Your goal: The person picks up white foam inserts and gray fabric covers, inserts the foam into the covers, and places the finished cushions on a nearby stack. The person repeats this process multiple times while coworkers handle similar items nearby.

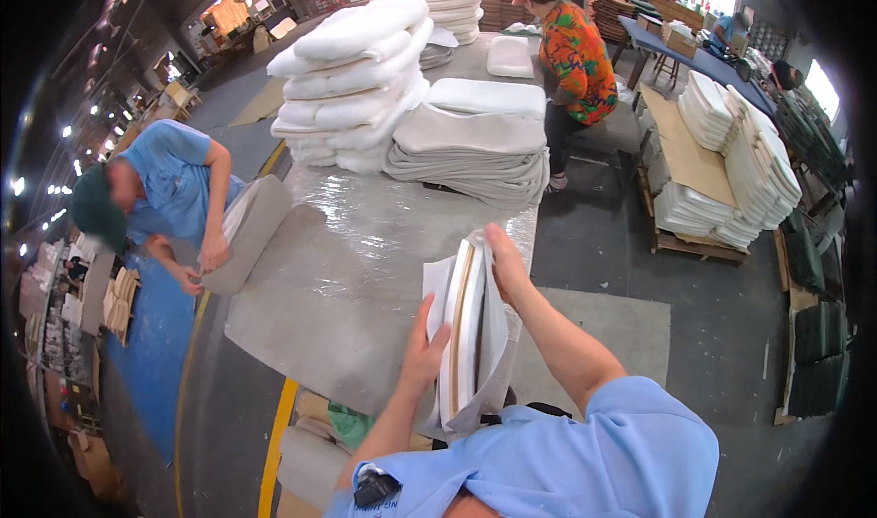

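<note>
Upright against the table's near edge stands a cushion pad (463,335), white padding with a thin brown layer through its middle. A light grey fabric cover (494,340) wraps both its sides, and its open edge shows the padding. My left hand (425,349) presses along the cover's left side, thumb and fingers on cloth and pad. At the far upper corner, my right hand (505,260) is closed on the cover's edge beside the pad. Some right fingertips are hidden behind the cloth.
A plastic-covered table (320,322) carries a pile of grey covers (470,153) and a tall stack of white padding (356,79). One co-worker (178,189) handles a grey cushion at left; another (577,61) stands at the far right side. White pads fill a pallet (703,242).
</note>
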A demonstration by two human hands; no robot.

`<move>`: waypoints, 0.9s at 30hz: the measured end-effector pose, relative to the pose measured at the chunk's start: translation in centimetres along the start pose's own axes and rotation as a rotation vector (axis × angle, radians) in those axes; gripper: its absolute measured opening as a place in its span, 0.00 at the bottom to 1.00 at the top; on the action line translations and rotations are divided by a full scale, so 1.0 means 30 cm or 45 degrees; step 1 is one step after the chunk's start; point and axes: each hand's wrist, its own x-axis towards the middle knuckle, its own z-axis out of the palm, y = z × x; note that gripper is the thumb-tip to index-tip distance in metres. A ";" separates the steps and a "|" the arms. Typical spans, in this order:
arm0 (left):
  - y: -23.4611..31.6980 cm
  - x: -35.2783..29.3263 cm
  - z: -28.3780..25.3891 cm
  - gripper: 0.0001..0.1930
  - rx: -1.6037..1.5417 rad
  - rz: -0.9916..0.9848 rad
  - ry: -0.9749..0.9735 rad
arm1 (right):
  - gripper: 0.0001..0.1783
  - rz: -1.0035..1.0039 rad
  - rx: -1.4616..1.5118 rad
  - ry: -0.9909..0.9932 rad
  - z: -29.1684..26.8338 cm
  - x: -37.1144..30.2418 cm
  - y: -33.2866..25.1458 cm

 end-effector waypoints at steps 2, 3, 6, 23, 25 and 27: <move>-0.016 0.182 0.023 0.35 0.365 0.191 0.026 | 0.44 0.006 -0.231 -0.144 0.035 -0.104 -0.069; -0.019 0.268 0.043 0.35 0.471 0.276 0.042 | 0.48 0.026 -0.390 -0.243 0.035 -0.140 -0.103; -0.002 0.479 0.145 0.30 0.573 0.301 0.071 | 0.31 0.027 -0.629 -0.086 -0.026 -0.119 -0.149; -0.118 0.637 0.225 0.12 -0.179 0.137 -0.052 | 0.28 -0.234 -1.217 -0.281 -0.069 -0.087 -0.163; -0.123 0.622 0.235 0.12 -0.304 0.060 -0.089 | 0.26 -0.305 -1.339 -0.323 -0.074 -0.098 -0.162; -0.130 0.606 0.216 0.11 -0.364 0.089 -0.090 | 0.24 -0.305 -1.433 -0.411 -0.055 -0.115 -0.184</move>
